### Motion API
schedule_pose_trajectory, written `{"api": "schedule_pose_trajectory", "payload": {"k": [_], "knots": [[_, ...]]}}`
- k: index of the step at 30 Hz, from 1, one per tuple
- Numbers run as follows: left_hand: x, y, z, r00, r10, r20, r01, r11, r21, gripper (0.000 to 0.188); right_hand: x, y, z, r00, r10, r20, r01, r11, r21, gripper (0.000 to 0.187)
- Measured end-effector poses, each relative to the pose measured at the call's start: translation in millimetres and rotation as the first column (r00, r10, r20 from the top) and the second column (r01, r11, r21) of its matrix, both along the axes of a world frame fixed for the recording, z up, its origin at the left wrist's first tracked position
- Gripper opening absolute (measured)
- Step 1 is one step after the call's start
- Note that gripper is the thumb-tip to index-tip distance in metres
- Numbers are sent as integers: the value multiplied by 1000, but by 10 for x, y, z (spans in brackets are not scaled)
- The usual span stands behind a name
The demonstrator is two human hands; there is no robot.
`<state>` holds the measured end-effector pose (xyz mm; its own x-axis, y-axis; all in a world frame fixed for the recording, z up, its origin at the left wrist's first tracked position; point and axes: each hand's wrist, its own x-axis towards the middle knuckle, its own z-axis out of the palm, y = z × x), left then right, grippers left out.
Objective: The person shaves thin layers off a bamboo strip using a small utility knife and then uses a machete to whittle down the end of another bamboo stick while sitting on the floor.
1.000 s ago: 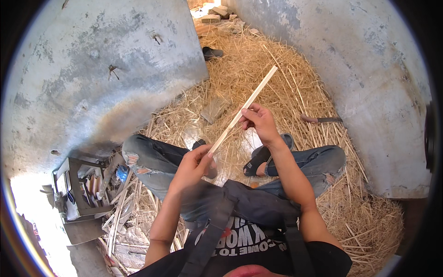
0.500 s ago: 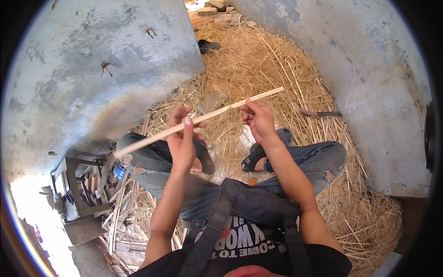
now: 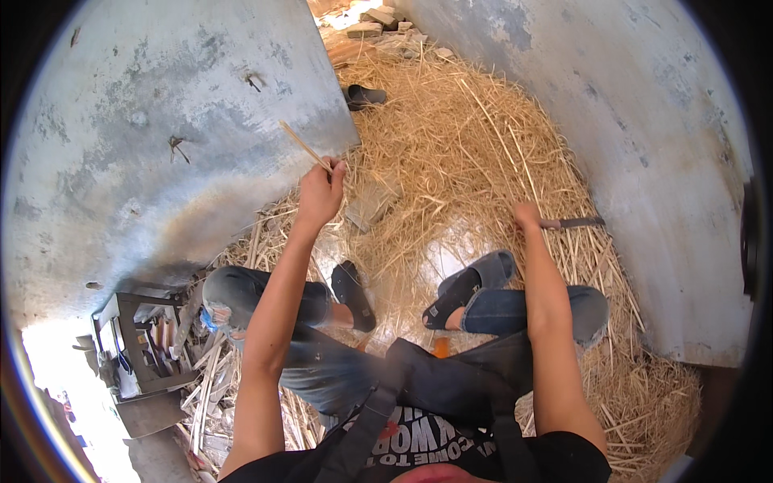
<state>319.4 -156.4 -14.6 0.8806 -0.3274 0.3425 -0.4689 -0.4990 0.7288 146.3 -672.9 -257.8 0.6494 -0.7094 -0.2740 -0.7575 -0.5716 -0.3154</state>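
In the head view, the left hand (image 3: 322, 193) is raised ahead of the left knee, near the lower edge of the grey wall panel (image 3: 161, 88). Its fingers are folded and pinch a thin pale stick (image 3: 301, 143). The free part of the stick rises from the top of the fist and leans up and to the left, in front of the panel; the other part is hidden by the hand.

The right hand (image 3: 527, 213) is stretched forward on the other side, low over the straw (image 3: 451, 137). It covers the near end of the brown handle of a knife (image 3: 578, 222), whose dark blade points to the right, toward the right wall (image 3: 652, 129). The fingers are hidden under the hand, so I cannot tell if they are closed around the handle.

Between the hands are the feet, in dark footwear, with a grey slipper (image 3: 494, 266) just beside the right foot (image 3: 452, 302). One more dark shoe (image 3: 366, 96) lies farther away, by the edge of the panel, and behind it there are some bricks (image 3: 366, 30). At the lower left, a wooden frame (image 3: 121, 322) stands near the left knee, with mixed small objects inside.
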Motion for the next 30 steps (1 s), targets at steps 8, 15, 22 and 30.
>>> {"api": "schedule_pose_trajectory", "payload": {"k": [8,15,22,30], "knots": [[203,315,-186,971,184,-156,-169,980,101,30,-296,1,-505,835,-541,103,499,822,274,66],[355,293,508,957,274,99,-231,919,-318,34,-227,19,-644,860,-506,64,480,845,235,55],[559,244,854,993,13,-119,-90,740,-667,56,-278,56,-626,535,-798,278,756,599,265,54],[668,-35,694,990,-60,-128,-105,299,-949,50,-75,-147,304,343,-837,426,501,546,671,25]]}}
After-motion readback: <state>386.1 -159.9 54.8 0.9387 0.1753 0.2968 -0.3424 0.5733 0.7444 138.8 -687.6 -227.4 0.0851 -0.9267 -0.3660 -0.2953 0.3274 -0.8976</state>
